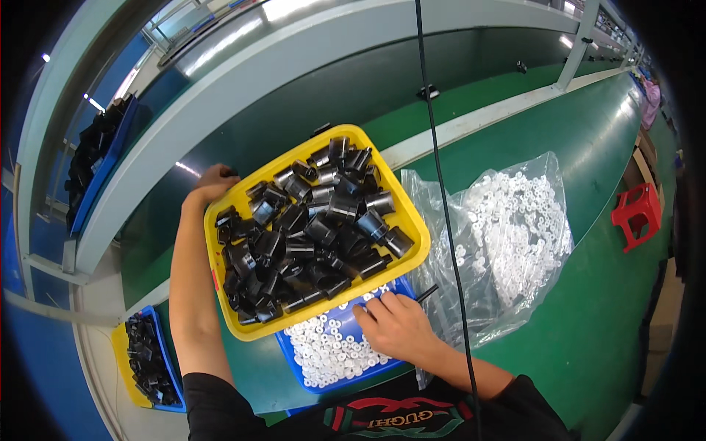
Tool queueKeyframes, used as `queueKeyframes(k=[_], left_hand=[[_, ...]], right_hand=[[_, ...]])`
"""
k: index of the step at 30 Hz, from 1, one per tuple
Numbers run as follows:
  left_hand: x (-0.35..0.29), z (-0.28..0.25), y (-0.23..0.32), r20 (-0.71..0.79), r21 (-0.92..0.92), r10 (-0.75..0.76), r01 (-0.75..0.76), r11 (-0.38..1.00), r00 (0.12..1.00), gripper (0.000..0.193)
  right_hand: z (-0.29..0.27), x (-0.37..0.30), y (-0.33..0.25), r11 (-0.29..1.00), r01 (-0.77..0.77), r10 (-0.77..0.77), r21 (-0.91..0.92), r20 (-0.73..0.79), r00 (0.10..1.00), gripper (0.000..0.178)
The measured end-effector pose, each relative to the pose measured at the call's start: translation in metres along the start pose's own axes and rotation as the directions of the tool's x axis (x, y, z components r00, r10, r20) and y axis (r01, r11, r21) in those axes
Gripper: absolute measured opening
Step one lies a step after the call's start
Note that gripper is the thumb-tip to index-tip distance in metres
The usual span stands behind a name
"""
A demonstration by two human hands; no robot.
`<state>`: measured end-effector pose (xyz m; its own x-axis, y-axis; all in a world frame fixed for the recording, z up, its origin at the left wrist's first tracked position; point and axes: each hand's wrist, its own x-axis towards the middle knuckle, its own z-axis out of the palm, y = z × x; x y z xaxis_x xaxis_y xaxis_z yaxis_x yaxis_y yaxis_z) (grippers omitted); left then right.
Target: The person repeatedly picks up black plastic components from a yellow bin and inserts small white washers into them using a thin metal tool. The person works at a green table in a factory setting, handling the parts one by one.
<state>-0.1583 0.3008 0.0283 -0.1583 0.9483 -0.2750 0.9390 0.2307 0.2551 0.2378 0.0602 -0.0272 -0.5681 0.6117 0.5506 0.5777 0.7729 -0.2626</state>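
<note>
A yellow tray [312, 332] full of short black plastic pipe fittings [301, 228] sits in front of me, tilted askew. My left hand [215, 181] reaches past the tray's far left side. Its fingers are curled at something dark that I cannot make out. My right hand [397, 327] is closed over a blue tray [316, 388], with a thin black rod [428, 293] sticking out of it. White plastic washers [331, 356] lie in the blue tray, which the yellow tray partly covers.
Right of the trays lies a clear plastic bag [526, 235] of white washers. A black cable [441, 176] hangs across the view. Bins of black parts [151, 360] stand at the left. A red stool [637, 215] is at far right. Black pieces [429, 92] lie on the conveyor behind.
</note>
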Motion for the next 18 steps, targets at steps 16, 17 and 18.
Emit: queueKeyframes(k=[16, 17, 18], left_hand=[[-0.082, 0.015, 0.065, -0.291, 0.158, 0.41, -0.379, 0.912, 0.865, 0.033], [-0.084, 0.026, 0.057, -0.272, 0.248, 0.479, -0.421, 0.873, 0.835, 0.033], [-0.093, 0.028, 0.066, -0.252, 0.166, 0.392, -0.359, 0.918, 0.885, 0.033]], right_hand=[[0.002, 0.001, 0.001, 0.999, 0.044, -0.045, 0.01, 0.181, 0.983, 0.024], [0.004, 0.0, 0.001, 0.999, 0.037, -0.04, 0.018, 0.185, 0.982, 0.024], [0.004, -0.001, 0.001, 0.999, 0.026, -0.03, 0.022, 0.192, 0.981, 0.024]])
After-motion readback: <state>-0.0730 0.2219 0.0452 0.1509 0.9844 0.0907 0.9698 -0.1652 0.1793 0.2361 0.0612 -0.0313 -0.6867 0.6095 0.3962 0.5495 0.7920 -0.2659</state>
